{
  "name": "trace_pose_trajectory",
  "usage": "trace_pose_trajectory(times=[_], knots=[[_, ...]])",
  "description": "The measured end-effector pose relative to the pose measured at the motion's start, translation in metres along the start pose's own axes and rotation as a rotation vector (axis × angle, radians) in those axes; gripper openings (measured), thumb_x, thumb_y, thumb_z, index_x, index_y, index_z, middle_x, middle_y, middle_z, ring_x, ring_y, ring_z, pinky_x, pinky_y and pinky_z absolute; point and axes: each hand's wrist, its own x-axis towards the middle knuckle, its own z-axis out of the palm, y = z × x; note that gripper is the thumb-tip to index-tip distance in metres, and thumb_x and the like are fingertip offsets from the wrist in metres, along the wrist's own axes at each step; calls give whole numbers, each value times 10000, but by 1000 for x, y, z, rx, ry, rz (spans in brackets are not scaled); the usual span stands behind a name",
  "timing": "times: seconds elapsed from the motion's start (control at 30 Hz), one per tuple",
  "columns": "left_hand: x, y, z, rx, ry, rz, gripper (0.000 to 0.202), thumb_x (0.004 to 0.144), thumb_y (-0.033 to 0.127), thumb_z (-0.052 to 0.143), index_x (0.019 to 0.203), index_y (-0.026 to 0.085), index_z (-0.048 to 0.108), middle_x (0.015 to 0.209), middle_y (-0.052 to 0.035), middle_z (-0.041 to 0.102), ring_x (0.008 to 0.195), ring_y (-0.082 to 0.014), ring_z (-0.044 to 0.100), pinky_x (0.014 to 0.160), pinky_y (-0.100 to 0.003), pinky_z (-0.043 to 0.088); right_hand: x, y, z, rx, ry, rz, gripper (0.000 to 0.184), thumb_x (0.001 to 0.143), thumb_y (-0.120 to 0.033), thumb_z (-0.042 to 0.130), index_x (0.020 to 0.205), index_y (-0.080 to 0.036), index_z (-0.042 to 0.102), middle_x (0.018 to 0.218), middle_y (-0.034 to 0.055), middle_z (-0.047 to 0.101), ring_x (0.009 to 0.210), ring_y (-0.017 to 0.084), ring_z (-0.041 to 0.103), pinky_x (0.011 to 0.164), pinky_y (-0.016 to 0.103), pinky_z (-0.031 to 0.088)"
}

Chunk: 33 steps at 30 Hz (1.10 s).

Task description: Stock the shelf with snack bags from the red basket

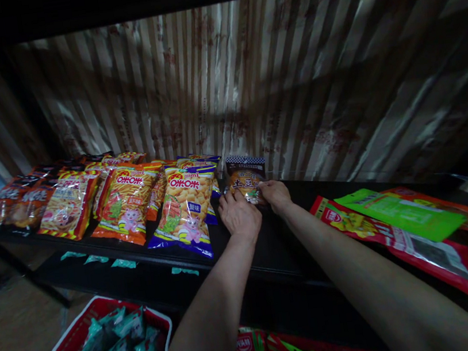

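Note:
A dark brown snack bag (pixel 246 172) with a checkered top edge stands upright near the back of the black shelf (pixel 278 239). At its lower left, the fingers of my left hand (pixel 240 215) curl against the bag. My right hand (pixel 275 194) pinches its right edge between thumb and fingers. Just left of my left hand leans a yellow and blue snack bag (pixel 186 205). The lower part of the brown bag is partly hidden behind my fingers.
Orange snack bags (pixel 127 202) and other packets stand in rows on the left. Flat red (pixel 400 239) and green packets (pixel 405 214) lie on the right. Below sits a red and white basket (pixel 167 318) of teal packets. Striped sheeting (pixel 225 84) backs the shelf.

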Motion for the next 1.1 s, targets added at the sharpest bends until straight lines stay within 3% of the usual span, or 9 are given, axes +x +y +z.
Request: trace_pose_trajectory(times=[0.07,0.13,0.23,0.3,0.37,0.47,0.6,0.83,1.1], knots=[[0,0,0,1,6,-1,391,781,221,496,1159,141,558,1200,-116,572,1166,-273,447,938,-397,402,-6,-6,-5,-28,33,53,410,817,-378,490,1117,-135,629,1059,156,674,1002,273,622,831,355,472],[0,1,0,-4,10,-2,402,789,217,484,1175,126,546,1217,-126,561,1203,-274,423,963,-400,389,-14,-15,-10,-78,139,9,521,834,-367,467,1286,-108,495,1249,194,570,1152,302,532,925,405,423],[-1,2,0,-17,-6,-6,423,790,209,473,1196,105,533,1250,-141,543,1231,-277,405,975,-403,386,-22,-30,-17,-215,283,-348,534,877,-339,399,1383,-166,385,1471,132,349,1346,301,299,1049,454,293],[-1,2,1,-24,-16,-4,441,782,206,476,1207,103,527,1270,-142,534,1245,-280,395,984,-404,382,-22,-43,-16,-303,217,-569,490,901,-341,360,1373,-217,412,1496,72,321,1388,275,205,1083,456,235],[-1,1,2,-30,-15,3,457,777,206,479,1222,107,519,1281,-142,526,1248,-282,396,986,-405,381,-15,-55,-13,-362,69,-637,474,922,-365,315,1358,-227,441,1465,68,379,1393,261,195,1092,457,220],[-2,0,3,-28,-17,7,466,777,197,476,1235,115,509,1279,-146,527,1238,-282,409,979,-408,385,0,-68,-4,-430,-101,-599,504,932,-423,278,1366,-223,440,1461,82,384,1396,292,179,1095,492,197],[-2,0,3,-12,-45,6,455,761,187,490,1207,102,518,1271,-147,529,1212,-290,427,969,-410,389,15,-71,6,-488,-193,-458,573,901,-554,287,1385,-274,411,1498,75,320,1391,370,160,1078,568,162],[-1,3,-2,8,-60,-24,334,742,205,532,1069,138,554,1137,-119,582,1090,-273,492,901,-410,416,18,-67,12,-591,-230,-389,722,823,-720,206,1424,-336,313,1522,47,276,1391,371,156,1080,580,128],[-1,2,-1,-2,5,-35,274,763,198,506,1022,135,570,1090,-109,601,1065,-272,508,892,-407,419,10,-70,11,-607,-220,-367,689,845,-686,191,1431,-339,296,1526,39,261,1389,394,138,1079,569,127]])
